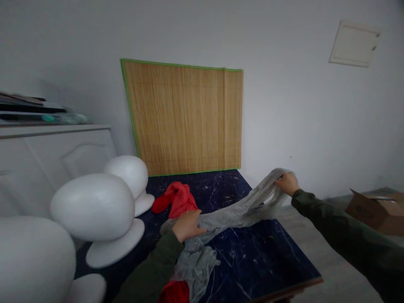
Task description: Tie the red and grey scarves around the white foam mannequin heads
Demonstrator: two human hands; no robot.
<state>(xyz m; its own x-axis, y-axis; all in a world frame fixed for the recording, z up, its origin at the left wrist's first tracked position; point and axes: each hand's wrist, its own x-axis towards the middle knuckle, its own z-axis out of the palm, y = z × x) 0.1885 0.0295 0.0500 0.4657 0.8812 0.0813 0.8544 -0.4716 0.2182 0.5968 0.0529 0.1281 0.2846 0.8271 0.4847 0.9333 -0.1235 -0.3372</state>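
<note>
Obs: your left hand (187, 225) is closed over the grey cloth (240, 210), fingers curled round a bunched part of it just above the dark marbled table (268, 261). Your right hand (287, 184) is out past the table's far right edge, fingers pinched shut on the other end of the same cloth, held higher than the left. Cloth is stretched betw. both hands in a loose sagging band; the rest of it hangs from the left hand and lies crumpled on the table near the front edge, partly over sth red (173, 292) at the bottom of the view. Both sleeves dark green.

Surroundings: a 2nd red cloth (175, 198) lies heaped on the table just behind the left hand, not touching it as far as I can tell. 3 white foam heads on flat bases stand along the table's left side: far one (128, 172), middle one (93, 206), near one (31, 256). Bamboo mat (186, 118) w/ green edging leans on the wall behind the table. White cabinet (53, 160) at left, cardboard box (378, 210) on the floor at right
</note>
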